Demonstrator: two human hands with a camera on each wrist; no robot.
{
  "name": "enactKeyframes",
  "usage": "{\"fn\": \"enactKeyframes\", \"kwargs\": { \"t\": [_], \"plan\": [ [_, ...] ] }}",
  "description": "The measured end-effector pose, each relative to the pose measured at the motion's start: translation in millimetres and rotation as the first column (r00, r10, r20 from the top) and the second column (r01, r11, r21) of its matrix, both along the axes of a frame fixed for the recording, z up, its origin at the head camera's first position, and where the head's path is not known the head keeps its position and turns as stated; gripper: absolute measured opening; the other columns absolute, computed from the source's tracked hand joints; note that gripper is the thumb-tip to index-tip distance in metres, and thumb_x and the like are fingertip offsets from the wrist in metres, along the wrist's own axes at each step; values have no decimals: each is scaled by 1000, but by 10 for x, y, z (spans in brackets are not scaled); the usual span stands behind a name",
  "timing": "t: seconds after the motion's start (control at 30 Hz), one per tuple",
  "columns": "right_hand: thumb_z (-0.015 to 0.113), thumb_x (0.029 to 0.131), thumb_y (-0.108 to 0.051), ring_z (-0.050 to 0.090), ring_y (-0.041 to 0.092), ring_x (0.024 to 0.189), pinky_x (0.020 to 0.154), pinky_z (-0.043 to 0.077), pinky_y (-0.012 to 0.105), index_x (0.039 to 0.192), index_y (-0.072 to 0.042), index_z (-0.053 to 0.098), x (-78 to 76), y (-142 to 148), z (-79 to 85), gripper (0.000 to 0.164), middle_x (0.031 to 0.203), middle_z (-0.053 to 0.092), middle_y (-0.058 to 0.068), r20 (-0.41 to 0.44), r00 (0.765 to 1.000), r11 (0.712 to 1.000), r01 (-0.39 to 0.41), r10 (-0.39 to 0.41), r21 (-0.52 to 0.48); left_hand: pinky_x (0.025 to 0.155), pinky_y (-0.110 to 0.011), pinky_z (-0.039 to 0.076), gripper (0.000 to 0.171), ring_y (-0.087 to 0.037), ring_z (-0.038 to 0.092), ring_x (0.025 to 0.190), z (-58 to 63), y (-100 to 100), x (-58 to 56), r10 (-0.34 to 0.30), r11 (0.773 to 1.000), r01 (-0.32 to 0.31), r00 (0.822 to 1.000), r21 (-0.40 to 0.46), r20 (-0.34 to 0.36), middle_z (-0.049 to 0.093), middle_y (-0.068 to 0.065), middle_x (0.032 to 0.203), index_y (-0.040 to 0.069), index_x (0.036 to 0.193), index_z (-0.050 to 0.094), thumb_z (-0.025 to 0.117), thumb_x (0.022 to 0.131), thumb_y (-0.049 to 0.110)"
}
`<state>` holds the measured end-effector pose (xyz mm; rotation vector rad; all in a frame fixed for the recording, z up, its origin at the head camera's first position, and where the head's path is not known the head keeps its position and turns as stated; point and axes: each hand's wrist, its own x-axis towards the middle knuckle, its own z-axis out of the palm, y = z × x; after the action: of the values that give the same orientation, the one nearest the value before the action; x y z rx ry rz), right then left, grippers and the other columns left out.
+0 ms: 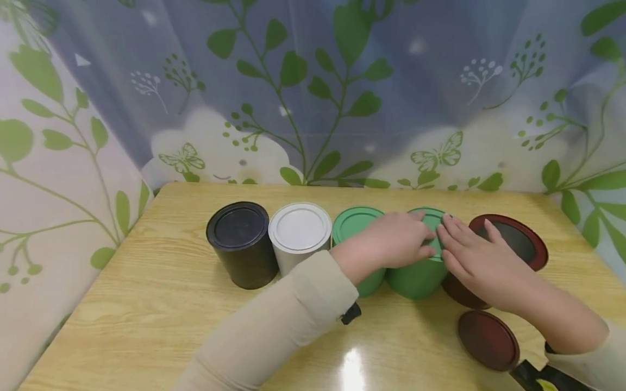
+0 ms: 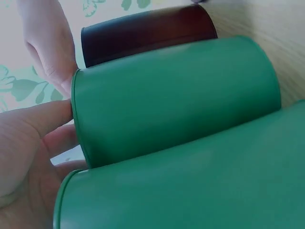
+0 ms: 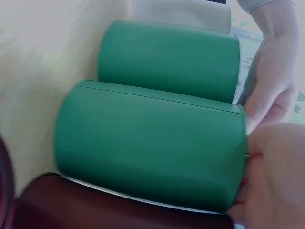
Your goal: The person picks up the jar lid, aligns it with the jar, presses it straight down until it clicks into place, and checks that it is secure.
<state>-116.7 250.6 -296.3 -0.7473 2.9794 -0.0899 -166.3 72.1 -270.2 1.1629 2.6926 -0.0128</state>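
Two green canisters stand side by side. My left hand (image 1: 391, 239) reaches over the left green canister (image 1: 354, 220) and rests its fingers on the lid of the right green canister (image 1: 415, 279). In the left wrist view, the thumb (image 2: 50, 116) touches that lid's rim. My right hand (image 1: 481, 258) lies on the right side of the same lid, its fingers extended and close together. Right of it stands a dark red canister (image 1: 538, 241), partly covered by the right hand; its top shows a grey centre inside a red rim.
A white canister (image 1: 299, 231) and a black canister (image 1: 239, 231), both with lids on, continue the row to the left. A dark red lid (image 1: 489, 341) lies flat in front of the red canister. Behind the wooden table (image 1: 146, 304) hangs a leaf-patterned curtain (image 1: 313, 98).
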Motion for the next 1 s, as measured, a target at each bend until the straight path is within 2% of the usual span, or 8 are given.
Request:
{"fn": "enactKeyframes", "kwargs": {
  "t": [0.13, 0.3, 0.53, 0.7, 0.8, 0.93, 0.97, 1.0],
  "plan": [
    [37, 102, -32, 19, 36, 137, 106, -5, 59, 144, 4, 28, 54, 37, -33, 56, 150, 18, 22, -7, 1000, 998, 13, -14, -68, 109, -32, 25, 45, -10, 27, 136, -39, -31, 38, 11, 999, -11, 1000, 36, -20, 28, 1, 150, 31, 140, 44, 42, 97, 46],
    [45, 99, -34, 16, 31, 139, 107, -5, 58, 145, 2, 27, 137, 80, -74, 60, 150, 19, 21, -61, 998, 993, -34, 28, -111, 110, -34, 22, 45, -9, 27, 135, -88, -85, 110, -1, 995, 10, 995, 99, -96, 30, 1, 150, 30, 141, 42, 39, 98, 45],
    [61, 91, -30, 7, 9, 139, 110, -1, 53, 147, -3, 26, 348, 208, -179, 71, 150, 22, 18, -224, 970, 974, -137, 95, -179, 108, -35, 27, 42, -9, 32, 133, -134, -193, 298, -89, 975, 127, 975, 183, -205, 36, 1, 147, 26, 137, 49, 40, 99, 42],
    [59, 92, -31, 8, 8, 139, 112, 1, 43, 147, -6, 27, 519, 304, -218, 69, 152, 21, 11, -313, 939, 946, -221, 141, -237, 106, -31, 31, 41, -9, 35, 131, -158, -223, 425, -158, 953, 217, 952, 212, -263, 38, 0, 145, 24, 135, 51, 42, 99, 40],
    [46, 97, -39, 16, 9, 139, 112, 8, 28, 143, -3, 35, 598, 323, -233, 59, 151, 26, 7, -407, 890, 906, -329, 204, -267, 105, -28, 32, 40, -8, 35, 131, -183, -237, 498, -194, 934, 264, 940, 240, -281, 38, -1, 145, 23, 134, 52, 43, 99, 38],
    [36, 101, -38, 30, 12, 135, 106, 21, 17, 131, 6, 48, 668, 333, -326, 55, 143, 39, 14, -551, 768, 801, -534, 326, -272, 105, -26, 30, 38, -7, 32, 132, -256, -257, 619, -255, 910, 331, 921, 248, -295, 38, -2, 145, 22, 133, 54, 45, 99, 35],
    [38, 101, -36, 33, 12, 133, 105, 24, 15, 129, 8, 51, 691, 343, -363, 53, 142, 42, 14, -566, 751, 783, -560, 340, -272, 106, -25, 29, 37, -6, 31, 133, -282, -257, 653, -272, 905, 347, 917, 247, -293, 38, -2, 145, 22, 133, 54, 45, 99, 34],
    [39, 101, -35, 35, 12, 132, 103, 26, 14, 126, 9, 53, 721, 360, -408, 52, 139, 45, 15, -571, 747, 773, -569, 342, -281, 106, -24, 28, 37, -6, 31, 133, -310, -252, 685, -291, 900, 363, 912, 240, -288, 38, -2, 145, 22, 132, 54, 44, 99, 35]
  ]
}}
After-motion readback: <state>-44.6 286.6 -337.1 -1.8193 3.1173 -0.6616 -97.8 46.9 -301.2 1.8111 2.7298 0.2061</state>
